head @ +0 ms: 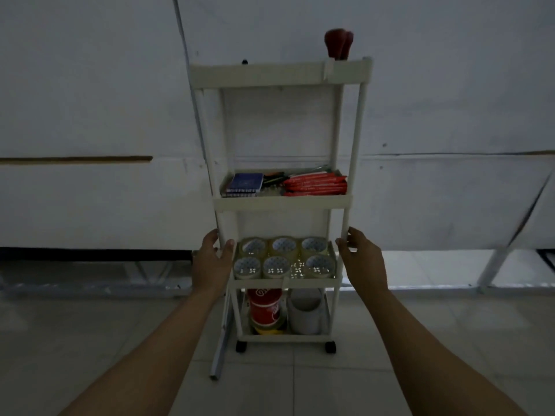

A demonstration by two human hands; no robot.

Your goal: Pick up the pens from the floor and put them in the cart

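Left hand [213,259] curled round the front-left post of the cart [282,202], thumb in front, fingers behind; just right of that hand, six clear tape rolls [283,257] on the third shelf; above both hands, on the second shelf, a blue notebook [244,184], then dark pens [274,177], then a bundle of red pens [315,184]; below the hands, a red tape stack [265,307] and a white roll [305,310] on the bottom shelf; right hand [362,256] wrapped round the front-right post, level with the left; far above it, a red object [338,43] standing on the top tray.
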